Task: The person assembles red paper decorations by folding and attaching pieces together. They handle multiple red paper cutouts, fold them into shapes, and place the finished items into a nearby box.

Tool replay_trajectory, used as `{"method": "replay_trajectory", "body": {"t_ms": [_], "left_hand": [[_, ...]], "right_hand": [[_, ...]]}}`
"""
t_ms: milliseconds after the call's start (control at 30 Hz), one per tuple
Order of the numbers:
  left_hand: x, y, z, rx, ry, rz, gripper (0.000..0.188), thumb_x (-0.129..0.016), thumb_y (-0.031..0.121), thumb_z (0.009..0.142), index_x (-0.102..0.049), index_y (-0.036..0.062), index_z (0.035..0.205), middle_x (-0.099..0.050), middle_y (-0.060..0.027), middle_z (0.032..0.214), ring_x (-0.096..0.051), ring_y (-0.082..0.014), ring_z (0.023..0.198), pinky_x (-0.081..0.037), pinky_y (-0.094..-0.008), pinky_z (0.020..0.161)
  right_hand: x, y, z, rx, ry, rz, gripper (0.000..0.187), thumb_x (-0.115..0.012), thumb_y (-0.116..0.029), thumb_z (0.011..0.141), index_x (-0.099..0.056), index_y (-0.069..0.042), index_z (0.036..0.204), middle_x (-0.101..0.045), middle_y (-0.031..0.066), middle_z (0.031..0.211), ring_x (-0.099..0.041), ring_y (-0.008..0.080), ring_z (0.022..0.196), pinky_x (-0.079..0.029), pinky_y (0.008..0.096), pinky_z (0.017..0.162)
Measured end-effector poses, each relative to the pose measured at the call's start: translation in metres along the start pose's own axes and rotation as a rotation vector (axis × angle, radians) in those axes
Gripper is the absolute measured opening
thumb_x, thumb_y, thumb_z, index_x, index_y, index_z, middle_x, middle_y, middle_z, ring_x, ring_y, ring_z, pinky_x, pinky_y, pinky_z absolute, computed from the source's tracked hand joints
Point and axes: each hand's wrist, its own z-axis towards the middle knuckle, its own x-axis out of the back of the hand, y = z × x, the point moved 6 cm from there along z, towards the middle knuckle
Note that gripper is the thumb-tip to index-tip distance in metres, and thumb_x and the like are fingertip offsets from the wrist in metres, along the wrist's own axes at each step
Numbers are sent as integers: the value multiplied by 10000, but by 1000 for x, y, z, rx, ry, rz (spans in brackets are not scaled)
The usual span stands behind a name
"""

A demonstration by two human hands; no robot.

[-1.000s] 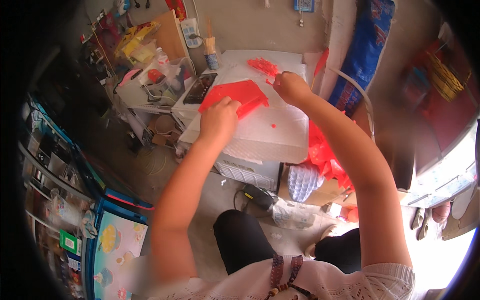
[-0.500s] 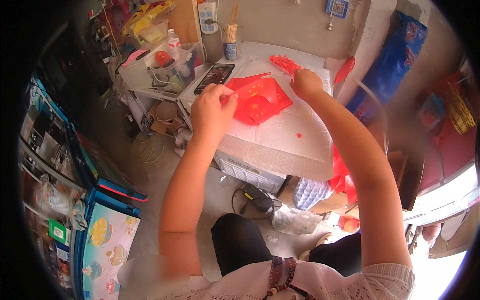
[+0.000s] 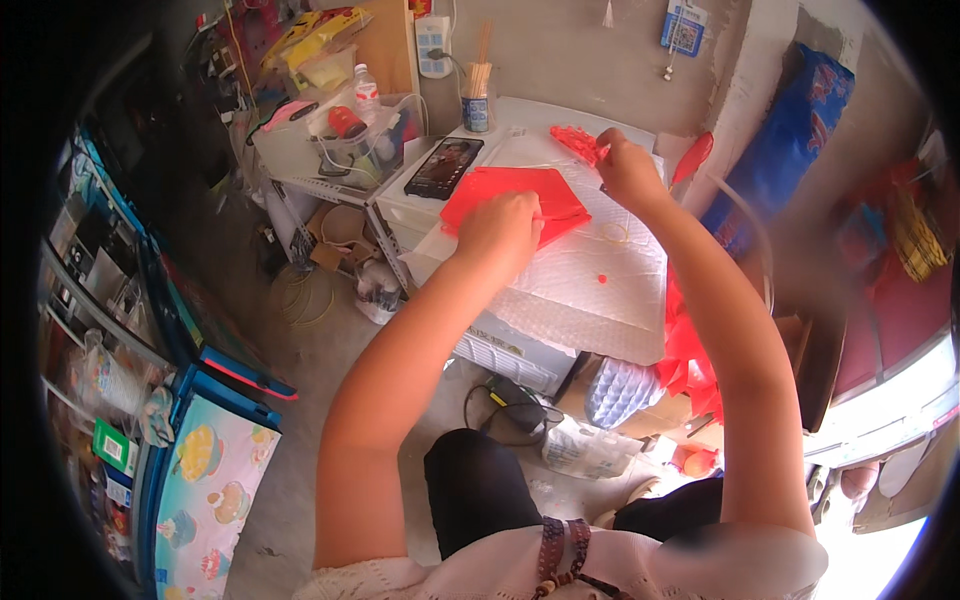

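Note:
A stack of red paper or plastic flags (image 3: 515, 183) lies on the white bubble-wrap sheet over the table. My left hand (image 3: 503, 230) is closed at the near edge of the stack, its fingertips pinching a red flag; the back of the hand hides part of the stack. My right hand (image 3: 630, 172) hangs just beside a heap of small red pieces (image 3: 575, 143) at the back of the table. Its thumb and fingers come together in a pinch, and what sits between them is too small to make out. One loose red piece (image 3: 602, 279) lies apart on the bubble wrap (image 3: 570, 310).
A phone (image 3: 445, 168) lies left of the flags, with a cup of wooden sticks (image 3: 478, 112) behind. Further left stand a clear plastic bin (image 3: 370, 150) and a bottle (image 3: 366, 88). A blue bag (image 3: 780, 150) leans at the right wall. Below sits a black adapter (image 3: 515, 402).
My left hand has moved right and lowered onto the flags; the raised, star-printed flag now shows plain red. My right hand has lifted slightly away from the heap. The view has shifted a little.

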Motion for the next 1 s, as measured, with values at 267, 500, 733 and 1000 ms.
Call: {"method": "replay_trajectory", "body": {"t_ms": [267,500,733,1000], "left_hand": [[37,-16,18,183,405,-185,204,-682,234,889,-664,30,885,-693,-174,825,-689,-312,797,-525,-402,732],[69,-4,-34,175,503,-1222,271,-536,205,1030,-572,-6,1196,-644,-68,1169,-598,-130,1059,-464,-281,912],[73,67,-108,180,332,-1535,337,-497,205,1043,-495,15,1322,-579,-75,1290,-556,-136,1184,-425,-305,1012],[73,95,-135,66,151,-1580,440,-454,198,1054,-392,-6,1439,-531,-115,1378,-545,-193,1242,-448,-352,1024]], "right_hand": [[96,-36,-76,-11,79,586,207,-574,-48,971,-592,24,1163,-676,61,859,-637,115,793,-515,248,728],[136,-73,-158,65,192,900,73,-583,-9,967,-571,19,1034,-660,57,914,-658,112,869,-543,264,785],[156,-114,-199,292,365,582,73,-587,98,897,-599,63,960,-707,114,919,-706,161,876,-553,263,804],[163,-108,-229,250,430,730,107,-656,67,842,-620,45,941,-719,126,874,-717,183,803,-551,271,746]]}}
